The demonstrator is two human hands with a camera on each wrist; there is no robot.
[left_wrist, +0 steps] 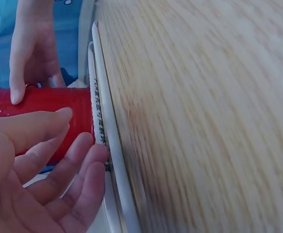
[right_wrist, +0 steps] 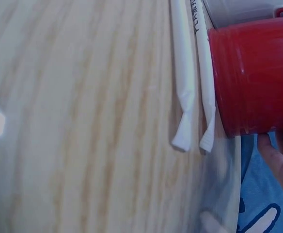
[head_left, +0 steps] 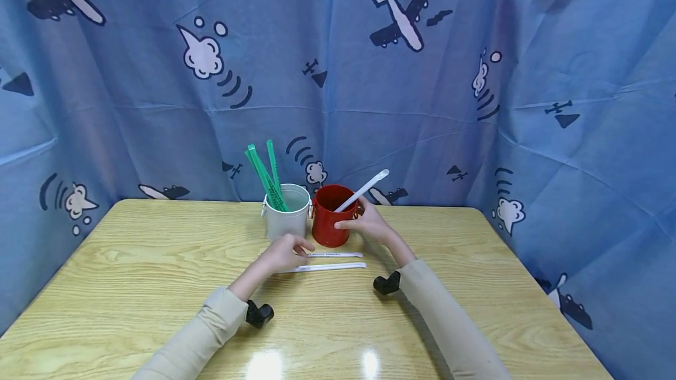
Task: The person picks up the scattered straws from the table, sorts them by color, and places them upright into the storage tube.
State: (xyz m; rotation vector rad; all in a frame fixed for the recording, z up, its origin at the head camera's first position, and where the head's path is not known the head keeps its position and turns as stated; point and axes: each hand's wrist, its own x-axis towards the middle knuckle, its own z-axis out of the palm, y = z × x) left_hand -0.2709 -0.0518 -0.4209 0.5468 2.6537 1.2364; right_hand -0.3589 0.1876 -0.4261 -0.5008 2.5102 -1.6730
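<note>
Two white paper-wrapped straws lie side by side on the table, a plain front straw [head_left: 338, 266] and a printed back straw [head_left: 338, 255]. Over their left part hovers my left hand [head_left: 285, 253], its fingers loosely bent and nothing pinched; in the left wrist view a fingertip overlaps the back straw, and contact is unclear. My right hand [head_left: 368, 221] holds the right side of the small red bucket [head_left: 328, 224], thumb on the front and fingers farther round, partly hidden. Another wrapped straw [head_left: 364, 189] leans out of that bucket to the right.
Left of the red bucket stands a white bucket [head_left: 287, 224] holding several green wrapped sticks [head_left: 266, 177]. Both buckets are near the back edge of the wooden table [head_left: 174, 263]. A blue printed curtain [head_left: 296, 75] hangs behind.
</note>
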